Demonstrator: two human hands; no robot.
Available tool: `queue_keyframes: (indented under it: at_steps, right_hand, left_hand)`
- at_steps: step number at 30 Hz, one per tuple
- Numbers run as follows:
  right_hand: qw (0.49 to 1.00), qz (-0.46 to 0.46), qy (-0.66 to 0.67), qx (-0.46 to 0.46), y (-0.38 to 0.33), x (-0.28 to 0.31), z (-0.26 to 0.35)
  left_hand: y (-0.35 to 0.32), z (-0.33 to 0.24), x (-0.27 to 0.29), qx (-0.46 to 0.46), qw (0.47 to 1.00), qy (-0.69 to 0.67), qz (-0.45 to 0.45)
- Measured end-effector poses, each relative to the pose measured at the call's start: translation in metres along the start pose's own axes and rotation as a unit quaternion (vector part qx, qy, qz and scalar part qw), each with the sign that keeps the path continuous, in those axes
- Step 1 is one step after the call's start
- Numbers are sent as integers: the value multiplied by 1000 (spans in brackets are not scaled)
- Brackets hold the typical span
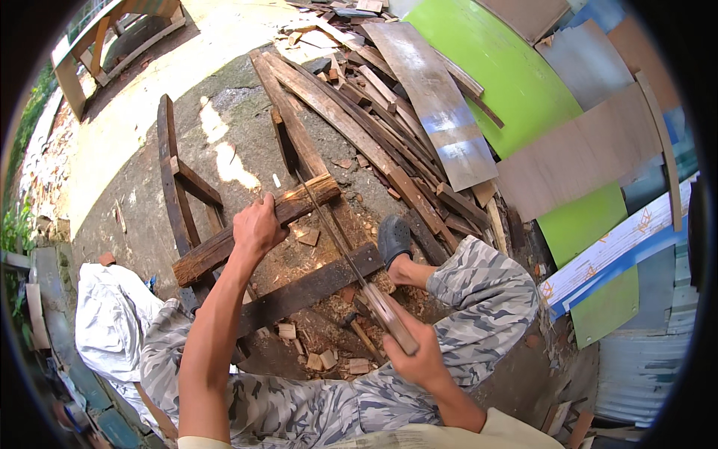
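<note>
My left hand (pixel 258 224) grips a rough, dark piece of timber (pixel 213 251) from above, its fingers curled over the far side. The timber lies slanted across an old wooden frame (pixel 176 191); its right end looks paler and freshly exposed. In my right hand (pixel 419 355) is the wooden handle of a handsaw (pixel 389 318). Its long, thin blade shows nearly edge-on and points away from me, crossing the timber near the right end. How deep the blade sits in the wood, I cannot tell. A dark crosspiece (pixel 310 288) of the frame passes below the blade.
Wood chips (pixel 321 361) and sawdust litter the ground between my legs, near a wooden-handled tool (pixel 366 337). My right foot wears a dark clog (pixel 394 239). Scrap wood (pixel 389 150) is heaped to the right, beside green sheets (pixel 486 60). White cloth (pixel 112 322) lies left.
</note>
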State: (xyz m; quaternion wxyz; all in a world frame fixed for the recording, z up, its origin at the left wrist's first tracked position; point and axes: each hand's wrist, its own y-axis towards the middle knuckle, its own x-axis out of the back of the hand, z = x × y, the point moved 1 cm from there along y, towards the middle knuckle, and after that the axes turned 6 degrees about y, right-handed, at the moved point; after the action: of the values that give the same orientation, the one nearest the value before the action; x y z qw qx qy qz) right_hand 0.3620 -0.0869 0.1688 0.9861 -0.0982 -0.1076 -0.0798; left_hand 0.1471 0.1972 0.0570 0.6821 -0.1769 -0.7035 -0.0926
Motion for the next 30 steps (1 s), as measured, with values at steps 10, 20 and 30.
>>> queue_keyframes:
  at_steps: [10, 20, 30]
  right_hand:
    - [995, -32, -28, 94, 224, -63, -37]
    - [999, -7, -31, 22, -21, 6, 9]
    - [996, -34, -18, 86, 225, -66, -19]
  left_hand:
    - [14, -14, 11, -19, 1000, -20, -4]
    - [1, -3, 2, 4, 1000, -26, -3]
    - [14, -12, 13, -10, 999, -27, 22]
